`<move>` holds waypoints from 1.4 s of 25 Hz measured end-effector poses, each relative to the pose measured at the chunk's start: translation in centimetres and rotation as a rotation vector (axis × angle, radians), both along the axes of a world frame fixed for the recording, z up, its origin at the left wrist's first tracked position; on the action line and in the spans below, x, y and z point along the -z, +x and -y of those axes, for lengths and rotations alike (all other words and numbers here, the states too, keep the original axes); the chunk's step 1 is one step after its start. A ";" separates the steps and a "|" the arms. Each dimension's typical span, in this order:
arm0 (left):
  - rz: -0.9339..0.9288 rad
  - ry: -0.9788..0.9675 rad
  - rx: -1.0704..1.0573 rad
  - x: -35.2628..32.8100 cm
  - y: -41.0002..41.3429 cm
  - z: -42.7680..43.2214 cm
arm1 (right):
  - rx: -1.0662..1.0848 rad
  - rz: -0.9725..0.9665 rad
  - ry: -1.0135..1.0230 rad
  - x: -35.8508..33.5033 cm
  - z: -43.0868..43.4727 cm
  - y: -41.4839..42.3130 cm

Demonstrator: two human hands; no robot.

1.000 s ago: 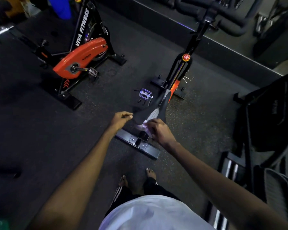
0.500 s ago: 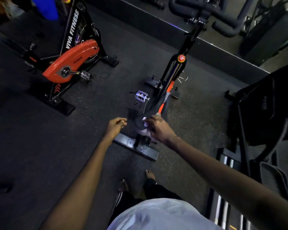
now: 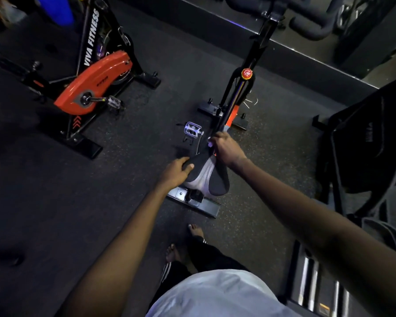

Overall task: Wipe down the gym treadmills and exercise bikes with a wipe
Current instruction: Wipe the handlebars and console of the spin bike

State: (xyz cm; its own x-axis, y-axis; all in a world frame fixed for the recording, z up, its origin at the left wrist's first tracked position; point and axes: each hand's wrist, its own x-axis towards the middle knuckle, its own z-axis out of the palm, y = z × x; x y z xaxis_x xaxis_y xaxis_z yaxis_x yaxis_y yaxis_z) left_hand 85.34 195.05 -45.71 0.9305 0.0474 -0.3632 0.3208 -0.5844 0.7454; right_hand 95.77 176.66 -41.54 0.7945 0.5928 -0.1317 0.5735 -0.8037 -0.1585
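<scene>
A black exercise bike [image 3: 242,97] with a red knob stands straight ahead of me. Its black and grey saddle [image 3: 206,177] is just below my hands. My left hand [image 3: 176,172] grips the saddle's left edge, thumb on top. My right hand [image 3: 225,148] is at the saddle's nose by the frame, curled round a white wipe [image 3: 209,144] of which only a small bit shows past the fingers.
A second bike [image 3: 94,85], red and black with VIVA FITNESS on its frame, stands at the left. A silver pedal [image 3: 192,129] sticks out left of the near bike. Dark machines and a treadmill [image 3: 329,294] crowd the right side. My bare feet [image 3: 196,231] stand behind the bike's rear base bar.
My right hand slid the wipe forward from the back of the saddle to its nose. My left hand moved in from the side and took hold of the saddle's left edge.
</scene>
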 end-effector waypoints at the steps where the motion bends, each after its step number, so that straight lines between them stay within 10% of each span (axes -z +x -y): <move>1: -0.007 0.026 0.030 -0.5 0.3 0.3 | 0.034 0.001 -0.019 -0.4 -0.1 1.2; 20: -0.082 0.119 0.100 -1.8 6.6 5.2 | 0.692 -0.033 0.850 2.5 3.1 1.6; 35: -0.059 0.193 0.134 -0.7 4.0 3.7 | 0.706 -0.119 0.877 4.2 4.3 -9.3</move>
State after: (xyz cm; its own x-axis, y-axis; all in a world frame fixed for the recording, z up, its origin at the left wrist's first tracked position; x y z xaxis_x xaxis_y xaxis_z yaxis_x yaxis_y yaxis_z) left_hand 89.37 191.32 -44.98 0.9107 -0.0014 -0.4130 0.2702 -0.7544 0.5983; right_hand 86.49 172.38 -45.76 0.9983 -0.0578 0.0115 -0.0207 -0.5264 -0.8500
